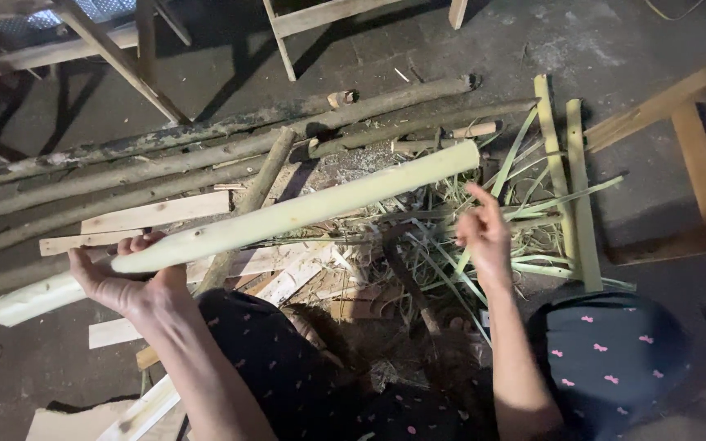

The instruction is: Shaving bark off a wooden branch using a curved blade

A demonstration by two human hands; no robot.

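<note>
A long peeled pale green-yellow pole (304, 211) runs from lower left to upper right above the floor. My left hand (128, 278) grips it near its lower end, palm turned up. My right hand (484, 233) hovers apart from the pole, fingers loosely curled, with nothing clearly held in it. Beneath that hand lies a heap of thin green bark strips (484, 220). A second peeled pole end (30, 300) lies on the floor at left, under my left hand. My knees in dark dotted fabric (606, 359) fill the bottom of the view.
Several dark unpeeled branches (206, 151) lie across the floor behind the pole. Pale wood offcuts (153, 214) and flat green slats (582, 188) lie scattered around. Wooden frame legs (124, 57) stand at top left, and a wooden bench or frame (688, 139) at right.
</note>
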